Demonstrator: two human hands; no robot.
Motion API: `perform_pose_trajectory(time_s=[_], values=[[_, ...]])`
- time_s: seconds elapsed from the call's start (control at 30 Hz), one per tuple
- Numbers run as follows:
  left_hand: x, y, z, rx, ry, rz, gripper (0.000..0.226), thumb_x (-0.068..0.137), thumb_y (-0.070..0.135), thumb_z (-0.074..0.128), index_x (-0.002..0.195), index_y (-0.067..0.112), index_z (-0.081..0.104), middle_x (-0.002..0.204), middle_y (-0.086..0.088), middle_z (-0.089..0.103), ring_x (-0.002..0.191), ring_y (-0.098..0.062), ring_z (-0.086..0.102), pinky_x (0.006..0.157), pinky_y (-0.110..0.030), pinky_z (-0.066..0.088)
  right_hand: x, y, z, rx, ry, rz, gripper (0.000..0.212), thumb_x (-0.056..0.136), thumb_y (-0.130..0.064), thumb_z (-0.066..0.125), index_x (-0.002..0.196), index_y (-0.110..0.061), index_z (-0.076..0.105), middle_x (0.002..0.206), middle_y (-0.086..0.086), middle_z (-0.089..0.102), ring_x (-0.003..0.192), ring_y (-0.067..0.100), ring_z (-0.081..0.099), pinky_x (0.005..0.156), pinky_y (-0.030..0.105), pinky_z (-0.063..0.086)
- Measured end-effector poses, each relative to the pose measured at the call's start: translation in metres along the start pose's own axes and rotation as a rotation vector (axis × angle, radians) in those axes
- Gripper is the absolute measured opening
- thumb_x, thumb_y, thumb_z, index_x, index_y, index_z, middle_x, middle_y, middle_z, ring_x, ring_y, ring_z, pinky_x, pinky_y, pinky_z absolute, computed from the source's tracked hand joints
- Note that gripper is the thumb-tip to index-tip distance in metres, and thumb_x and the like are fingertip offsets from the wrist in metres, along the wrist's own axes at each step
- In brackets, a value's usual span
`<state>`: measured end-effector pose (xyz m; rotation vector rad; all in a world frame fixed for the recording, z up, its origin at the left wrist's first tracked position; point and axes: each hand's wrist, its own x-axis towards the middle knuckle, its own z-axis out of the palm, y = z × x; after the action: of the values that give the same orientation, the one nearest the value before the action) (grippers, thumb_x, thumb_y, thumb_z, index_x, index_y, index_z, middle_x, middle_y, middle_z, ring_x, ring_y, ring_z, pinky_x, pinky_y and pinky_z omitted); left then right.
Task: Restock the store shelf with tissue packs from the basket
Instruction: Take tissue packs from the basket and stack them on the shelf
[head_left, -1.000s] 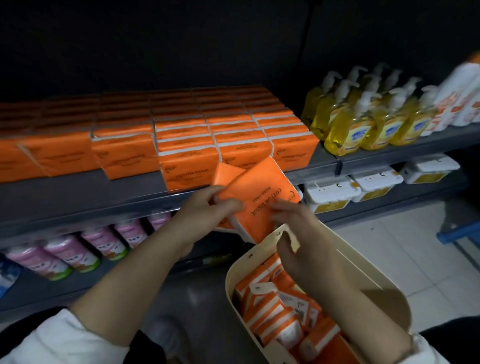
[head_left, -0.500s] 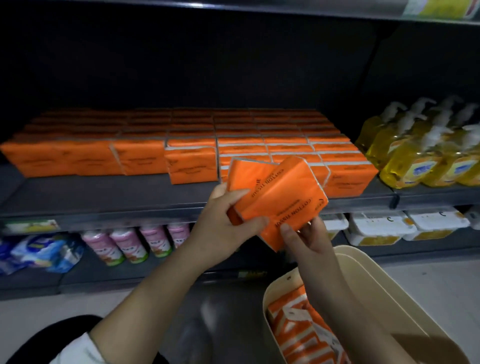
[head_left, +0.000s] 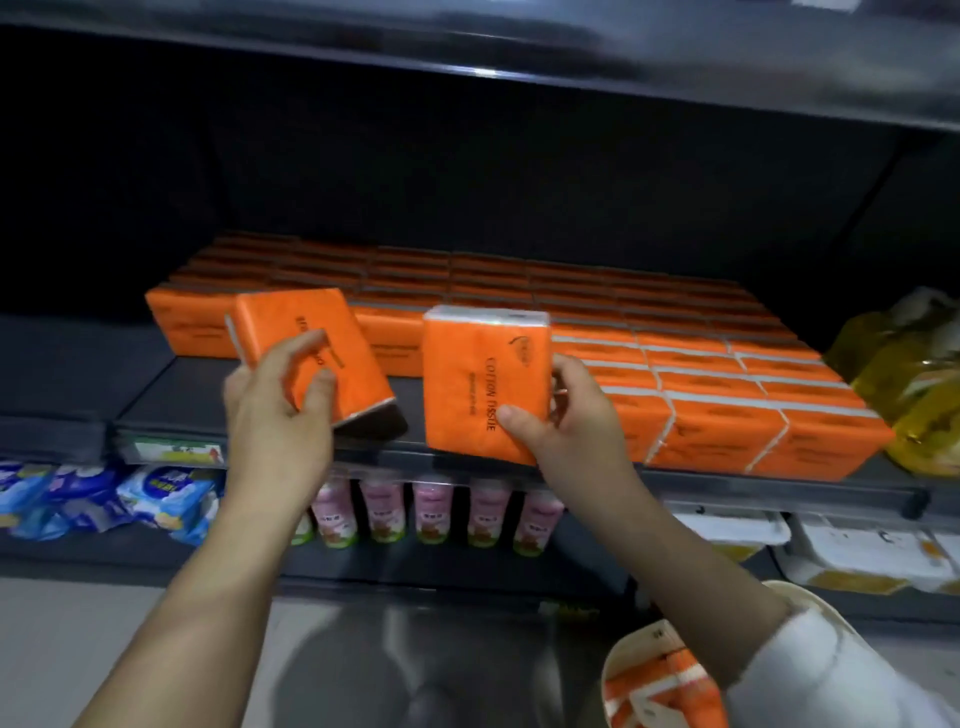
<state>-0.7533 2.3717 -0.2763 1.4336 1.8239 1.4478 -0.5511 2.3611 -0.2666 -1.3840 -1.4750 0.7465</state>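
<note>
Squaring matters: left hand (head_left: 275, 415) clasps tilted pack (head_left: 317, 338) (level it), right hand (head_left: 576, 421) upright pack (head_left: 478, 379); shelve both just beyond grip.

Two hands hold one each: left hand (head_left: 275, 410) the left pack (head_left: 348, 353), right hand (head_left: 576, 421) the right pack (head_left: 478, 384). Five pink bottles (head_left: 434, 506) show fully at 6 o'clock. One basket (head_left: 631, 642) sits at 5 o'clock.

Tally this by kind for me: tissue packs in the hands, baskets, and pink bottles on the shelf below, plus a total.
Held tissue packs: 2, the left pack in the left hand, the right pack in the right hand
Basket: 1
Pink bottles: 5 in clear view; the left arm may hide another
Total: 8
</note>
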Motion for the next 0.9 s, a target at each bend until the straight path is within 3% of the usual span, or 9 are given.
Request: perform_pose_trajectory(time_s=[0.1,0.2,0.3,0.37,0.43,0.7,0.77,0.83,0.9], values=[[0.011,-0.004,-0.006,0.012,0.032,-0.035,0.039,0.096,0.022,0.051,0.133,0.035,0.048,0.138,-0.009,0.036,0.100,-0.007,0.038,0.091,-0.016,0.026,0.026,-0.003,0.011,-0.488,-0.124,-0.214,0.042,0.080,-0.017,0.069,0.117,-0.022,0.052,0.109,-0.005,0.050,0.102,0.013,0.049,0.089,0.027,0.040],[0.017,-0.009,-0.010,0.017,0.046,-0.076,0.044,0.097,0.025,0.049,0.138,0.037,0.041,0.140,-0.007,0.034,0.099,-0.006,0.036,0.089,-0.021,0.027,0.051,-0.007,0.019,-0.763,-0.249,-0.255,0.045,0.081,-0.021,0.067,0.122,-0.021,0.049,0.115,0.002,0.048,0.111,0.023,0.047,0.094,0.037,0.041],[0.019,-0.011,-0.009,0.048,0.088,-0.084,0.045,0.098,0.024,0.047,0.141,0.035,0.037,0.139,-0.008,0.034,0.093,-0.004,0.034,0.079,-0.014,0.024,0.067,-0.009,0.023,-0.974,-0.362,-0.256,0.048,0.082,-0.023,0.066,0.126,-0.020,0.046,0.120,0.004,0.046,0.117,0.026,0.046,0.093,0.038,0.043],[0.021,-0.012,-0.006,0.045,0.094,-0.079,0.045,0.098,0.024,0.047,0.141,0.035,0.036,0.138,-0.008,0.033,0.094,-0.005,0.035,0.080,-0.016,0.026,0.073,-0.008,0.024,-1.085,-0.403,-0.270,0.045,0.084,-0.020,0.063,0.125,-0.019,0.046,0.120,0.004,0.046,0.116,0.026,0.046,0.087,0.035,0.042],[0.022,-0.011,0.000,0.023,0.062,-0.073,0.047,0.098,0.024,0.046,0.142,0.035,0.034,0.138,-0.006,0.032,0.097,-0.007,0.036,0.083,-0.021,0.029,0.078,-0.006,0.025,-1.154,-0.410,-0.292,0.042,0.084,-0.016,0.061,0.123,-0.018,0.047,0.118,0.005,0.047,0.114,0.027,0.048,0.082,0.033,0.042],[0.022,-0.005,0.019,-0.119,-0.031,-0.032,0.071,0.095,0.021,0.052,0.146,0.047,0.010,0.146,0.007,0.031,0.110,0.000,0.033,0.088,-0.025,0.028,0.084,0.013,0.026,-1.247,-0.309,-0.305,0.045,0.083,-0.024,0.061,0.126,-0.017,0.049,0.118,0.006,0.049,0.113,0.027,0.047,0.090,0.036,0.041],[0.023,-0.007,0.022,-0.140,-0.033,-0.016,0.080,0.092,0.019,0.057,0.146,0.047,0.004,0.145,0.004,0.038,0.116,-0.008,0.044,0.089,-0.028,0.033,0.082,0.016,0.026,-1.243,-0.282,-0.325,0.046,0.084,-0.026,0.061,0.127,-0.017,0.047,0.119,0.006,0.048,0.113,0.027,0.046,0.090,0.036,0.040],[0.024,-0.010,0.026,-0.153,-0.032,-0.031,0.085,0.088,0.020,0.061,0.145,0.048,0.003,0.135,0.001,0.049,0.112,-0.017,0.054,0.086,-0.031,0.039,0.082,0.019,0.025,-1.248,-0.272,-0.336,0.044,0.085,-0.026,0.060,0.126,-0.016,0.048,0.118,0.007,0.047,0.112,0.027,0.046,0.089,0.037,0.040],[0.024,-0.013,0.029,-0.165,-0.019,-0.053,0.085,0.087,0.021,0.063,0.145,0.045,0.006,0.124,0.006,0.053,0.099,-0.012,0.058,0.079,-0.027,0.042,0.082,0.022,0.023,-1.246,-0.275,-0.341,0.041,0.085,-0.027,0.059,0.124,-0.015,0.049,0.117,0.007,0.047,0.111,0.027,0.046,0.088,0.037,0.041]])
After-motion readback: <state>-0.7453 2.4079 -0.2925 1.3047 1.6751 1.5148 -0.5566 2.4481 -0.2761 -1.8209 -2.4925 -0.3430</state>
